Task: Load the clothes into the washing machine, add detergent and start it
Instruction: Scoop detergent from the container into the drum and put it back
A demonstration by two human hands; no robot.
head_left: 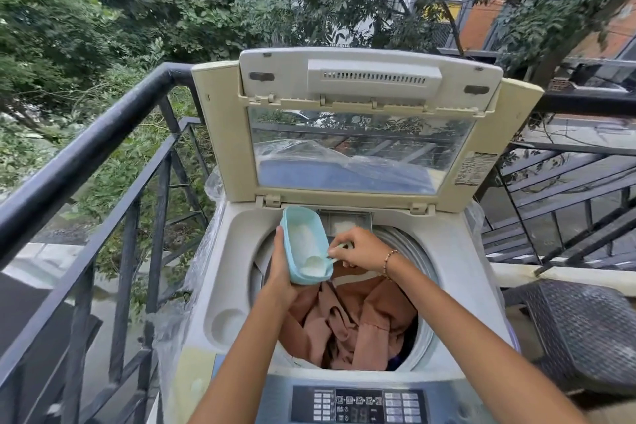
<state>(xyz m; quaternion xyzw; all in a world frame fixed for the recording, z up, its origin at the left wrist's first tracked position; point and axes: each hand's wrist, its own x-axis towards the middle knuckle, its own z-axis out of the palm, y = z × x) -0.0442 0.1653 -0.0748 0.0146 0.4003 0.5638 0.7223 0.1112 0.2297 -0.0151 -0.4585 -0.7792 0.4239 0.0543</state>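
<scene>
A top-loading washing machine (220,289) stands on a balcony with its lid (358,134) raised. Peach and brown clothes (358,330) fill the drum. My left hand (280,272) holds a pale blue tub of white detergent powder (304,244) tilted over the drum's far left side. My right hand (358,249) pinches the handle of a small pale scoop (318,265) whose bowl rests in the tub, full of powder. Behind the tub, the detergent drawer (346,222) at the drum's far rim holds some white powder. The control panel (358,404) lies at the near edge.
A black metal railing (86,155) runs along the left and behind the machine, with trees beyond. A dark woven chair (581,330) stands close on the right. Clear plastic wrap (203,251) hangs on the machine's left side.
</scene>
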